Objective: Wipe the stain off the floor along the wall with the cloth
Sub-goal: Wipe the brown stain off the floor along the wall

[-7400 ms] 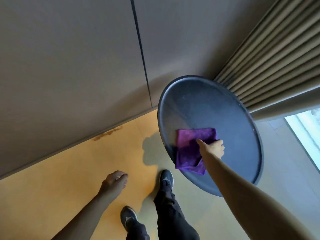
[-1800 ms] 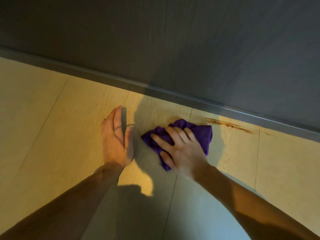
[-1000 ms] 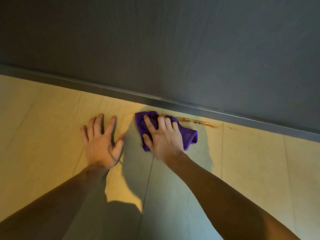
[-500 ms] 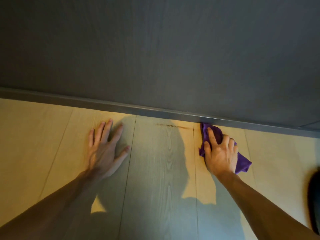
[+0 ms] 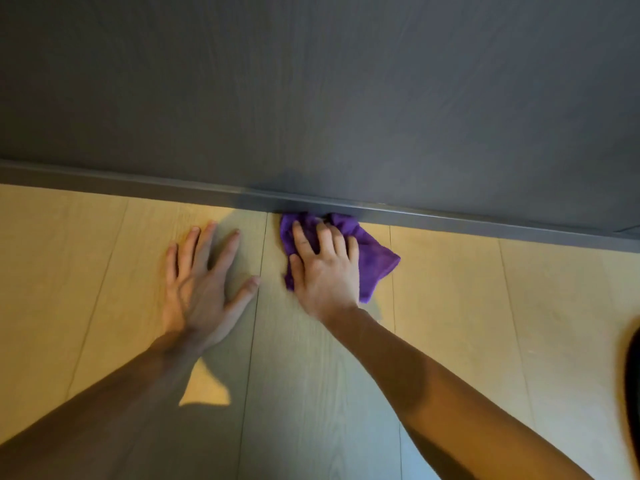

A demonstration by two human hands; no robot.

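Head view: right hand (image 5: 325, 271) presses flat on the purple cloth (image 5: 375, 259) against the baseboard (image 5: 138, 183), left hand (image 5: 201, 282) spread wide on the floor (image 5: 485, 306).

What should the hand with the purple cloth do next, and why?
Probably lift the cloth a little to check. The right hand presses it flat against the baseboard, so it hides the floor there, and no stain shows beside it.
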